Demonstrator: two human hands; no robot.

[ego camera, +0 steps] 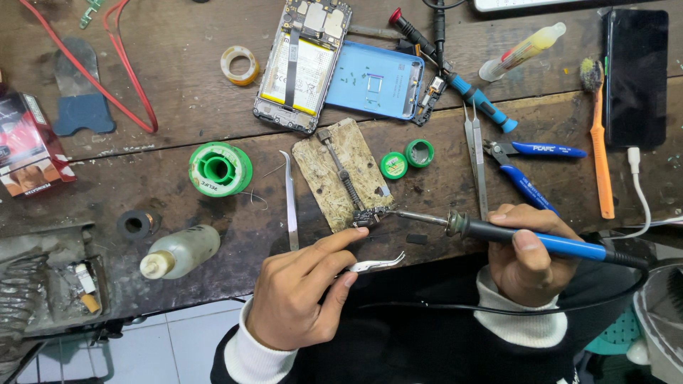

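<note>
Right hand (530, 256) clamped on the blue soldering iron (541, 240), left hand (302, 288) pinching curved tweezers (376, 264) — tip meets the small part (367, 217) at the jig board's (340, 173) lower edge on the desk (178, 92); recommended: brace both wrists, keep contact brief.

red packet (25, 146) cropped, clamped part (368, 217) indistinct

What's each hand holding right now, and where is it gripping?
The right hand grips a soldering iron by its blue handle. The left hand pinches curved tweezers near their rear end, between thumb and fingers.
</note>
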